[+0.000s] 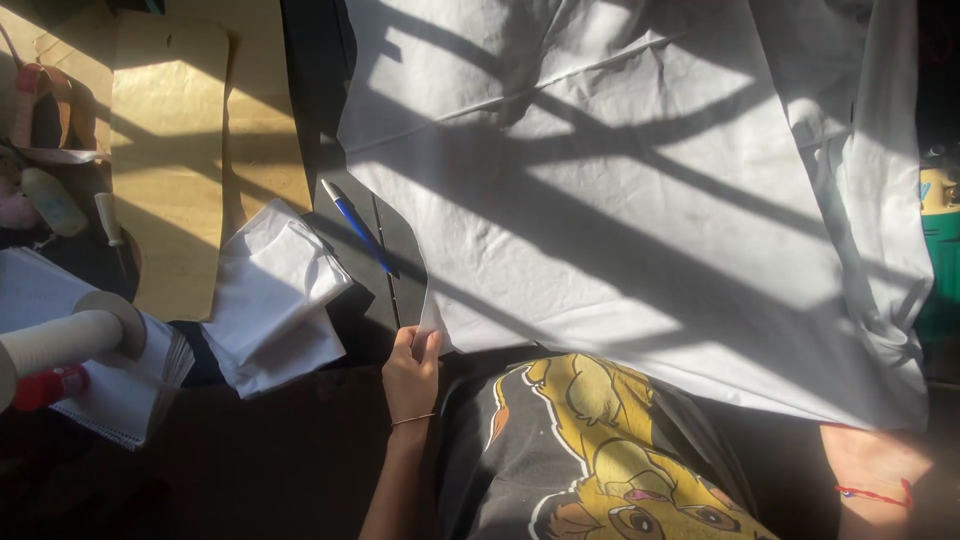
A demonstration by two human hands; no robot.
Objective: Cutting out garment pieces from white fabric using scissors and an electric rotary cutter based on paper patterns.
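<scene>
A large white fabric sheet (620,200) lies spread over the dark work surface, crossed by sunlight and shadow bars. My left hand (410,368) pinches the sheet's near left corner between thumb and fingers; a thin bracelet circles that wrist. At the bottom right only the back of my right hand (872,458) shows, above a red thread bracelet. Its fingers are hidden under the sheet's near right edge.
A blue pen (358,226) lies on a dark grey pattern piece (392,268) left of the sheet. Folded white cloth pieces (272,300), a brown cardboard pattern (168,150), a cardboard spool (75,338), a notebook (105,400) and pink-handled scissors (40,105) crowd the left side.
</scene>
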